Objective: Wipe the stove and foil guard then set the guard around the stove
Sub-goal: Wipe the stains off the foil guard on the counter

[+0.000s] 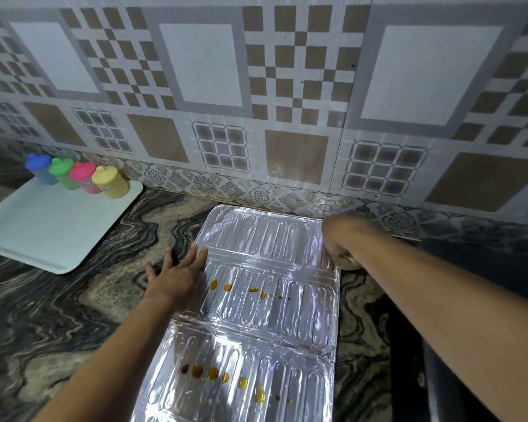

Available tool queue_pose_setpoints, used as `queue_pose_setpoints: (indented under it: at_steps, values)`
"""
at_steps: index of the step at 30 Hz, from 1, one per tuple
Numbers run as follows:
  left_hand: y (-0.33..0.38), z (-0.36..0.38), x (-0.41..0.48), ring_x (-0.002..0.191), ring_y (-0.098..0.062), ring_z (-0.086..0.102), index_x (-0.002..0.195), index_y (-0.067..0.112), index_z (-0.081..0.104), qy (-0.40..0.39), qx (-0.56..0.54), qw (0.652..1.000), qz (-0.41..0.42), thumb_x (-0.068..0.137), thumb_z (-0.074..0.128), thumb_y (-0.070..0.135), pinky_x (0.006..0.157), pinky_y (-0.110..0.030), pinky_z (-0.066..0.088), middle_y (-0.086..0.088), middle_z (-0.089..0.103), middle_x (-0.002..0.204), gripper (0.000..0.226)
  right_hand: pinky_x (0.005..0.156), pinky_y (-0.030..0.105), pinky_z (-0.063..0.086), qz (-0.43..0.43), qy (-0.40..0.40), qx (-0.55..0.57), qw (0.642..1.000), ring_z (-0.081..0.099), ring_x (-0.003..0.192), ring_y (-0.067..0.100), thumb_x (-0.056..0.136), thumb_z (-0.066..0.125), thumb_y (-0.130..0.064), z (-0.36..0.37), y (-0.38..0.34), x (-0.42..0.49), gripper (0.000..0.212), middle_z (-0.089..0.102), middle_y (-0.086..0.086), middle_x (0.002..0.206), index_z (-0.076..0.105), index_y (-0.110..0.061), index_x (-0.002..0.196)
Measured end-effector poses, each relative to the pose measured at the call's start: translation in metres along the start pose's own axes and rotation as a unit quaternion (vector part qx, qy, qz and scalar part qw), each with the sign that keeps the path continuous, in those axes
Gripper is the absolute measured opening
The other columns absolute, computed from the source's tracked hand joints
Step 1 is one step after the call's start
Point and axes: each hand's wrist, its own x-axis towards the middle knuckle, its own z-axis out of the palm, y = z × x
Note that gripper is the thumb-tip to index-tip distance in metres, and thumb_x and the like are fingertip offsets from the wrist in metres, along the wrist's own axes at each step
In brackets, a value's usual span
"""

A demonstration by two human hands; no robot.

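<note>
The silver foil guard [256, 324] lies flat on the marbled counter as three ribbed panels. Orange-brown drops dot its middle panel [227, 287] and its near panel [213, 373]; the far panel looks clean. My left hand [177, 274] lies flat with fingers spread on the guard's left edge, by the fold between the far and middle panels. My right hand [337, 239] is blurred at the far panel's right edge, closed on a beige cloth [346, 261] that shows beneath it. A black body [476, 257] at the right edge could be the stove, largely behind my right arm.
A pale tray [52, 226] sits at the back left with several coloured bottles [77, 178] on its far edge. The patterned tile wall [256, 117] rises right behind the guard. Marbled counter [73, 315] stretches left of the guard.
</note>
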Motion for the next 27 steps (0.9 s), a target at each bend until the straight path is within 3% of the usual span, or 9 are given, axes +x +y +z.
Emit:
queue_pose_setpoints:
  at_steps: [2, 4, 7, 11, 14, 16, 19, 22, 27]
  values:
    - [-0.002, -0.003, 0.001, 0.150, -0.035, -0.004, 0.153, 0.041, 0.000, -0.009, -0.008, 1.000, 0.017, 0.100, 0.019, 0.049, 0.109, -0.072, 0.010, 0.019, -0.004, 0.162, 0.057, 0.055, 0.023, 0.054, -0.009, -0.033, 0.020, 0.999, 0.067, 0.087, 0.021, 0.082, 0.066, 0.000, -0.020, 0.003, -0.004, 0.030, 0.067, 0.013, 0.122, 0.068, 0.001, 0.112]
    - [-0.008, -0.003, -0.003, 0.150, -0.032, -0.001, 0.154, 0.039, 0.001, 0.010, -0.034, 0.999, 0.031, 0.100, 0.019, 0.051, 0.111, -0.069, 0.012, 0.019, -0.001, 0.163, 0.058, 0.065, 0.028, 0.053, -0.040, -0.042, 0.078, 0.995, 0.070, 0.083, 0.023, 0.075, 0.065, -0.005, -0.034, -0.004, -0.010, 0.030, 0.073, 0.013, 0.111, 0.073, -0.003, 0.104]
    - [-0.020, 0.000, -0.019, 0.151, -0.027, 0.001, 0.155, 0.035, 0.001, 0.043, -0.033, 0.998, 0.039, 0.100, 0.024, 0.050, 0.114, -0.063, 0.015, 0.017, 0.003, 0.163, 0.062, 0.067, 0.036, 0.058, -0.096, -0.041, 0.201, 0.974, 0.073, 0.081, 0.027, 0.061, 0.064, -0.006, -0.040, -0.030, -0.018, 0.049, 0.075, 0.015, 0.102, 0.070, -0.005, 0.110]
    - [-0.033, 0.009, -0.052, 0.151, -0.027, 0.002, 0.155, 0.031, 0.007, 0.052, 0.004, 0.997, 0.055, 0.098, 0.031, 0.045, 0.115, -0.059, 0.021, 0.014, 0.006, 0.163, 0.064, 0.062, 0.026, 0.051, -0.170, 0.018, 0.274, 0.946, 0.067, 0.086, 0.023, 0.087, 0.055, -0.001, -0.035, -0.084, -0.035, 0.049, 0.067, 0.008, 0.107, 0.060, -0.014, 0.134]
    - [-0.040, 0.020, -0.071, 0.150, -0.031, 0.011, 0.154, 0.031, 0.021, 0.057, 0.001, 0.997, 0.056, 0.087, 0.008, 0.057, 0.108, -0.061, 0.028, 0.014, 0.015, 0.161, 0.073, 0.080, 0.034, 0.055, -0.221, 0.037, 0.316, 0.922, 0.064, 0.107, 0.029, 0.087, 0.057, -0.002, -0.023, -0.130, -0.049, 0.049, 0.064, 0.012, 0.121, 0.058, -0.011, 0.136]
    - [-0.047, 0.027, -0.077, 0.148, -0.035, 0.020, 0.152, 0.031, 0.029, 0.054, 0.013, 0.997, 0.053, 0.087, 0.010, 0.056, 0.102, -0.061, 0.035, 0.012, 0.024, 0.159, 0.072, 0.099, 0.046, 0.050, -0.234, 0.050, 0.300, 0.923, 0.061, 0.113, 0.033, 0.085, 0.059, -0.002, -0.008, -0.155, -0.057, 0.052, 0.060, 0.015, 0.129, 0.058, -0.016, 0.135]
    - [-0.057, 0.035, -0.081, 0.144, -0.037, 0.030, 0.149, 0.035, 0.032, 0.046, 0.038, 0.996, 0.059, 0.088, 0.024, 0.052, 0.093, -0.059, 0.040, 0.015, 0.029, 0.156, 0.064, 0.116, 0.063, 0.017, -0.217, 0.075, 0.178, 0.957, 0.035, 0.140, 0.037, 0.087, 0.062, -0.014, 0.028, -0.185, -0.059, 0.061, 0.040, 0.015, 0.151, 0.044, -0.016, 0.146]
    - [-0.062, 0.040, -0.080, 0.148, -0.034, 0.018, 0.151, 0.042, 0.021, 0.050, 0.043, 0.996, 0.063, 0.093, 0.031, 0.048, 0.099, -0.060, 0.034, 0.024, 0.016, 0.157, 0.059, 0.118, 0.063, -0.010, -0.218, 0.127, 0.149, 0.956, -0.006, 0.154, 0.034, 0.101, 0.040, -0.031, 0.064, -0.205, -0.045, 0.070, -0.002, 0.005, 0.169, 0.005, -0.017, 0.160]
    - [-0.061, 0.046, -0.078, 0.151, -0.030, 0.007, 0.152, 0.044, 0.010, 0.059, 0.012, 0.996, 0.062, 0.099, 0.028, 0.044, 0.106, -0.060, 0.023, 0.025, 0.008, 0.157, 0.057, 0.120, 0.055, -0.009, -0.228, 0.181, 0.163, 0.943, -0.016, 0.152, 0.033, 0.106, 0.024, -0.037, 0.091, -0.221, -0.036, 0.063, -0.011, -0.002, 0.168, -0.005, -0.023, 0.160]
